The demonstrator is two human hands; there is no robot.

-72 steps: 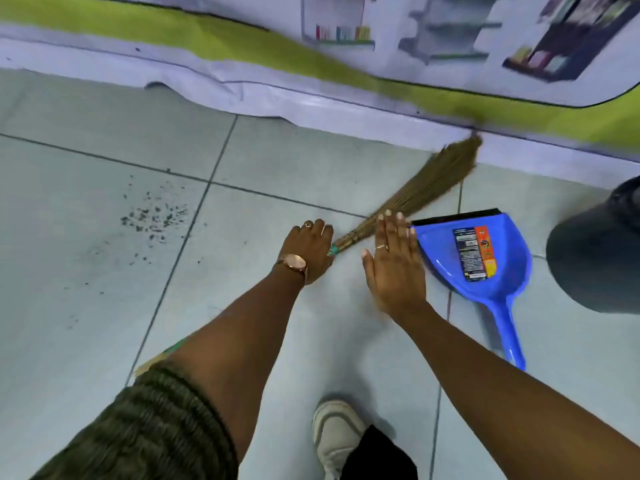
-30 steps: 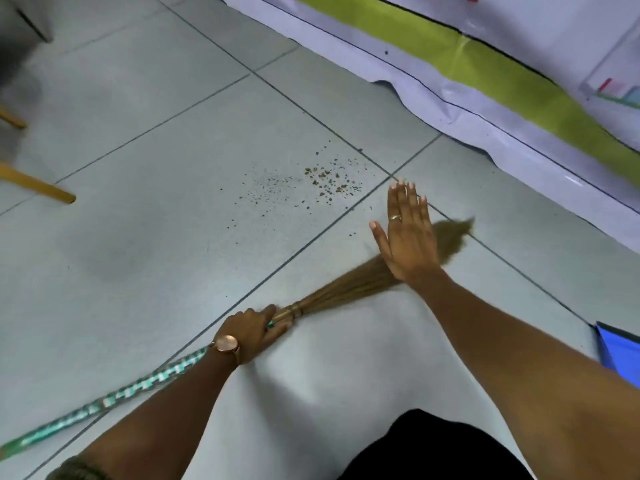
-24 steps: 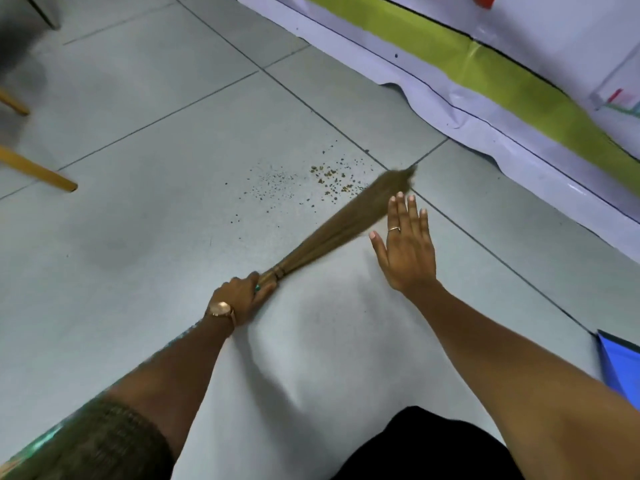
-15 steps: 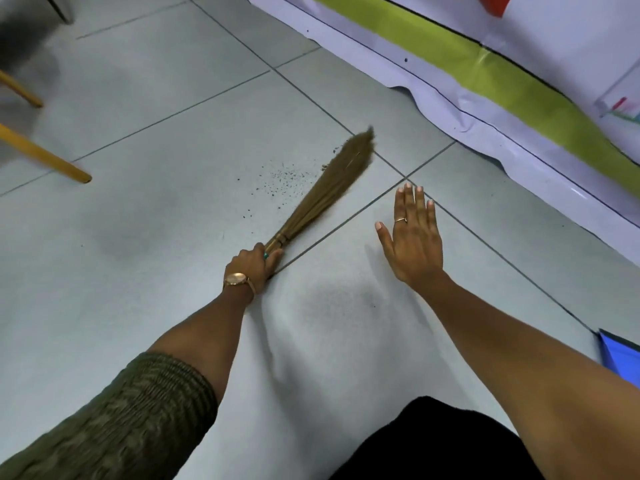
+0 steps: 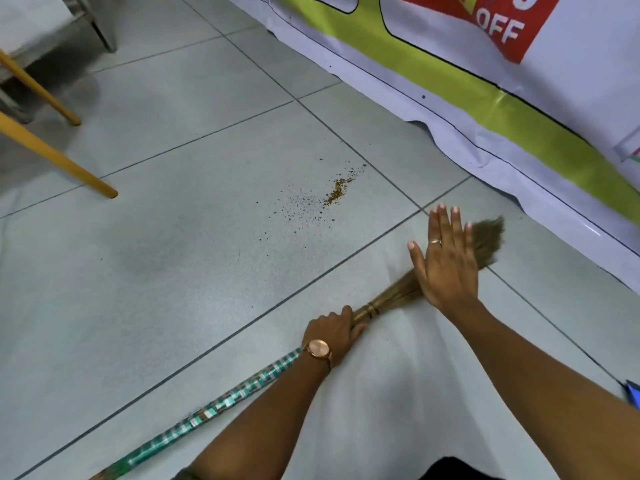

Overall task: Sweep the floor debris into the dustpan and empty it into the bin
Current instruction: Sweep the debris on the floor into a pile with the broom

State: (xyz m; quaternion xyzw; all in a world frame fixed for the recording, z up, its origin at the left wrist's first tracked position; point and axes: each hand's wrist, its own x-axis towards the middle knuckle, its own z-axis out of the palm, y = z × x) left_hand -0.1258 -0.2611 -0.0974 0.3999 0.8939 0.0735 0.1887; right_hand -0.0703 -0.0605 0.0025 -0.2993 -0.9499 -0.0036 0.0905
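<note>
My left hand (image 5: 332, 332), with a watch on the wrist, is shut on the broom (image 5: 214, 407) where the green-and-white wrapped handle meets the straw bristles (image 5: 486, 239). The bristles lie low on the tiles, pointing right toward the banner. My right hand (image 5: 445, 261) hovers flat and open above the bristles, holding nothing. A small brown debris pile (image 5: 337, 192) with scattered specks lies on the tile up and left of the bristles, apart from them. Only a blue corner of the dustpan (image 5: 633, 393) shows at the right edge. No bin is in view.
A printed banner (image 5: 485, 109) hangs along the wall and folds onto the floor at the right. Two yellow wooden legs (image 5: 59, 157) slant in from the left edge, with a grey metal leg (image 5: 104, 32) behind. Grey floor tiles fill the middle.
The broom swung left across the debris, then back right; the bristles now lie under my right hand. The debris is drawn into a tighter line. My right hand stayed open.
</note>
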